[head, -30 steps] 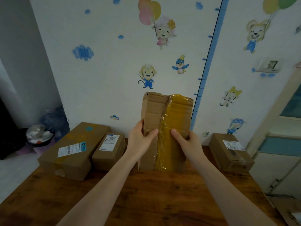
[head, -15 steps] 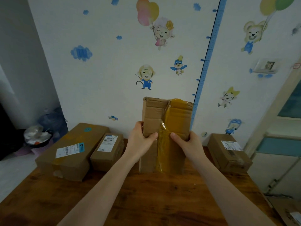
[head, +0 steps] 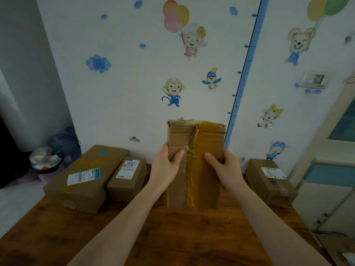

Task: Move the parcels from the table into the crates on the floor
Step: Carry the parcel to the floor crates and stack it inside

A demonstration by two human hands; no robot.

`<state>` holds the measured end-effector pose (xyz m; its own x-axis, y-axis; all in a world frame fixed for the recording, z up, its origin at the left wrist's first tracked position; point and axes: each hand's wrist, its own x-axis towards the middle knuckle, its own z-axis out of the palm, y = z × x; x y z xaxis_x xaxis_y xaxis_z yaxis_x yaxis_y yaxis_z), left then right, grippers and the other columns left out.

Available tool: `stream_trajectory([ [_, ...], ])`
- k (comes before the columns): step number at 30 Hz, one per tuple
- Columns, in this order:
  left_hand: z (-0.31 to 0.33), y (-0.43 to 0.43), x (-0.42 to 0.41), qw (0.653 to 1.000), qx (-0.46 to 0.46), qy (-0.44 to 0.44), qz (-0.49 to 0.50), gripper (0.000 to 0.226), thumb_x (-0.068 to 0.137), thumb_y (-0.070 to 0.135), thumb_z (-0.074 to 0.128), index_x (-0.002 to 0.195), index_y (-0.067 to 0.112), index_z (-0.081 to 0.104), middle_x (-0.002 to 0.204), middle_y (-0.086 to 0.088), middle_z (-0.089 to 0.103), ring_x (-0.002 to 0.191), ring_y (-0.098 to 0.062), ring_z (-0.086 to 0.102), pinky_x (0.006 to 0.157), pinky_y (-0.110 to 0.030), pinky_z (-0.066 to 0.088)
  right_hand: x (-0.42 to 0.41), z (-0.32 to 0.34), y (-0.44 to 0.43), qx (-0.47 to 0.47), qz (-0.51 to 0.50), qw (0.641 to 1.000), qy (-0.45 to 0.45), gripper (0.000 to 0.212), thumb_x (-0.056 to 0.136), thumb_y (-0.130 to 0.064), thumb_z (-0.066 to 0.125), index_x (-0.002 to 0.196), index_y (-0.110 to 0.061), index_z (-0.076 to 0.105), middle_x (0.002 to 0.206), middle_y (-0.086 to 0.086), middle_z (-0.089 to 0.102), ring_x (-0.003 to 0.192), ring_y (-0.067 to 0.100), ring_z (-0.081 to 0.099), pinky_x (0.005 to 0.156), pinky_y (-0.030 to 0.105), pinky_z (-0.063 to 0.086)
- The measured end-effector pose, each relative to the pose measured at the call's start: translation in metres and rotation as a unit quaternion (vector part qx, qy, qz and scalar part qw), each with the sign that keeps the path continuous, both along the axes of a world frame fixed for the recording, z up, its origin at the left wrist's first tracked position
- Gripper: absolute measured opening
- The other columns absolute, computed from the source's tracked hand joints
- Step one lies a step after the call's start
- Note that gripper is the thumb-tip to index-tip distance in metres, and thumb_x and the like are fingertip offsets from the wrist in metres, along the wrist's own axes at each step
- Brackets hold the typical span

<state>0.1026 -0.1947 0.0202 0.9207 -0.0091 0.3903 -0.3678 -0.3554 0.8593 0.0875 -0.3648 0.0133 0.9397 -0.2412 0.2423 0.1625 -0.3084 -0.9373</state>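
Observation:
A tall cardboard parcel point(head: 195, 166) with yellow-brown tape down its right half stands upright at the middle of the wooden table point(head: 172, 237). My left hand point(head: 166, 167) grips its left side, thumb across the front. My right hand point(head: 224, 167) grips its right side the same way. Three more parcels lie on the table: a long box point(head: 84, 179) with a white label at the left, a small box point(head: 127, 178) beside it, and another labelled box point(head: 270, 181) at the right. No crate is in view.
The wall point(head: 134, 73) with cartoon stickers rises right behind the table. A black bin point(head: 46, 164) with rubbish stands on the floor at the far left. A white cabinet point(head: 326, 189) with blue panels is at the right, close to the table's edge.
The upright parcel sits lower in view than a second ago, with both hands still holding its sides. The other parcels have not moved.

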Motion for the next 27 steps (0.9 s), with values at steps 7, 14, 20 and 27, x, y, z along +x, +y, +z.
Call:
stream_trajectory([
  [7, 0.014, 0.002, 0.002, 0.97, -0.191, 0.144, -0.045, 0.071, 0.067, 0.08, 0.05, 0.102, 0.019, 0.053, 0.1, -0.007, 0.059, 0.096, -0.022, 0.056, 0.08, -0.036, 0.048, 0.0, 0.015, -0.004, 0.241, 0.037, 0.962, 0.127, 0.103, 0.056, -0.072, 0.054, 0.141, -0.017, 0.038, 0.136, 0.005, 0.051, 0.127, 0.029, 0.044, 0.107, 0.051, 0.034],
  [14, 0.012, 0.009, 0.004, 0.952, -0.199, 0.219, -0.078, 0.033, 0.091, 0.023, 0.056, 0.115, 0.0, 0.051, 0.096, -0.003, 0.052, 0.094, -0.02, 0.054, 0.09, -0.048, 0.047, -0.002, 0.019, -0.013, 0.281, 0.054, 0.944, 0.164, 0.014, 0.092, -0.023, 0.048, 0.1, -0.012, 0.052, 0.112, 0.012, 0.052, 0.099, 0.026, 0.05, 0.09, 0.045, 0.041],
  [20, 0.008, 0.007, 0.001, 0.949, -0.171, 0.23, -0.135, 0.042, 0.086, 0.014, 0.064, 0.125, 0.019, 0.048, 0.112, -0.004, 0.061, 0.101, -0.018, 0.059, 0.077, -0.03, 0.05, -0.003, 0.012, -0.007, 0.246, 0.074, 0.948, 0.188, 0.053, 0.08, -0.037, 0.067, 0.124, -0.016, 0.046, 0.116, 0.005, 0.057, 0.102, 0.023, 0.056, 0.083, 0.037, 0.046],
  [27, 0.004, 0.012, -0.001, 0.969, -0.133, 0.17, -0.118, 0.047, 0.083, 0.008, 0.068, 0.12, 0.02, 0.044, 0.11, -0.001, 0.057, 0.1, -0.016, 0.059, 0.082, -0.032, 0.054, -0.008, 0.002, -0.001, 0.247, 0.049, 0.958, 0.141, 0.053, 0.083, -0.018, 0.068, 0.13, -0.015, 0.043, 0.108, 0.003, 0.06, 0.09, 0.018, 0.062, 0.056, 0.025, 0.052],
])
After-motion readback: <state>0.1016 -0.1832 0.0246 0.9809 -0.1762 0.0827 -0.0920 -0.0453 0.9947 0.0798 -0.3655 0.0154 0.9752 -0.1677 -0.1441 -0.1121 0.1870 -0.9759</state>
